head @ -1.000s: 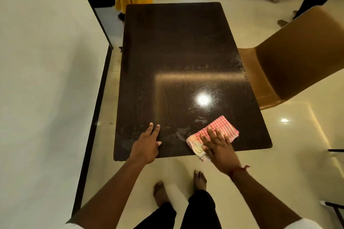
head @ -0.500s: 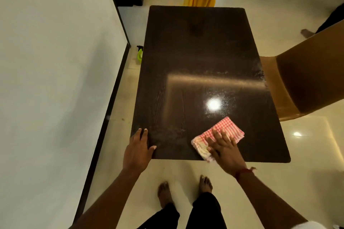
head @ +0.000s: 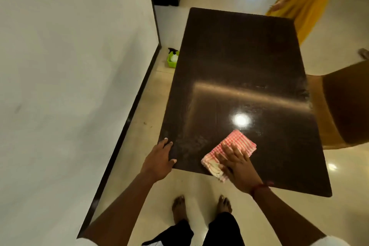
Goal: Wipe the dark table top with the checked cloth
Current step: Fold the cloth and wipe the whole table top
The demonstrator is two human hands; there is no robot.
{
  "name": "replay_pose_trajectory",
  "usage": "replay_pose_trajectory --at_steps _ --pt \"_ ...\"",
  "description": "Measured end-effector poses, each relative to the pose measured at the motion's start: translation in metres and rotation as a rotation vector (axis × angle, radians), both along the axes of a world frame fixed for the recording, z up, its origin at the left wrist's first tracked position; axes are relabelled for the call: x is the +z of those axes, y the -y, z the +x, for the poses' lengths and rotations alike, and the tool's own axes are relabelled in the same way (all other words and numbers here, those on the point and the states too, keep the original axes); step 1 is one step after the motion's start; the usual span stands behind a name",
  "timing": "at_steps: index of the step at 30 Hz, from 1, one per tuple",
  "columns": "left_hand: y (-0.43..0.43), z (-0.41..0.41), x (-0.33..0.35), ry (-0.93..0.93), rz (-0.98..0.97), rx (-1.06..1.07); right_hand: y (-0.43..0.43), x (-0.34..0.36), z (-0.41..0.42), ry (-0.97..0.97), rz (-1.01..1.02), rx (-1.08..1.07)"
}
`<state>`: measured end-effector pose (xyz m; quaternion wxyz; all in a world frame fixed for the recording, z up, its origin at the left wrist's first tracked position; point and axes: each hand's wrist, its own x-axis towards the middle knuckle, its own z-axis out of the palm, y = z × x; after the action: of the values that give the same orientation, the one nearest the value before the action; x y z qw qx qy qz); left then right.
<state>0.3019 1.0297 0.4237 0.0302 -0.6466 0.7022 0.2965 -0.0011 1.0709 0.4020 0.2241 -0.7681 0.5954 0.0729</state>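
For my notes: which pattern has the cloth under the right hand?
The cloth has red-and-white checks; head view.

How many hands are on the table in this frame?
2. The left hand rests on the near left corner of the dark table top; the right hand presses the checked cloth flat near the front edge.

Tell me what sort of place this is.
Probably a dining area in a home, though I cannot be sure: a dark table top with a brown chair drawn up to it, a glossy tiled floor, and a green tub with a spray bottle by the wall.
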Motion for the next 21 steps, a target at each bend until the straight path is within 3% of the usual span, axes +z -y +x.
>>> replay_pose_trajectory --at_steps 5,9,12,14,19,21 --pt "-0.002 0.006 0.001 -0.110 0.032 0.016 0.027 -0.001 0.059 -0.062 0.036 -0.381" --pt "-0.004 0.009 -0.002 -0.202 0.007 0.055 0.018 -0.004 0.082 -0.041 0.030 -0.086" --pt "-0.008 0.015 -0.003 -0.353 -0.041 0.133 0.018 -0.007 0.047 -0.017 0.007 0.186" --pt "-0.014 0.020 -0.005 -0.420 -0.102 0.167 0.026 -0.009 0.024 -0.035 -0.008 0.224" --pt "-0.032 0.029 -0.013 -0.515 -0.189 0.276 0.048 -0.005 0.070 -0.057 0.007 -0.242" --pt "-0.036 0.032 -0.015 -0.518 -0.210 0.314 0.045 -0.004 0.105 -0.049 0.024 -0.267"
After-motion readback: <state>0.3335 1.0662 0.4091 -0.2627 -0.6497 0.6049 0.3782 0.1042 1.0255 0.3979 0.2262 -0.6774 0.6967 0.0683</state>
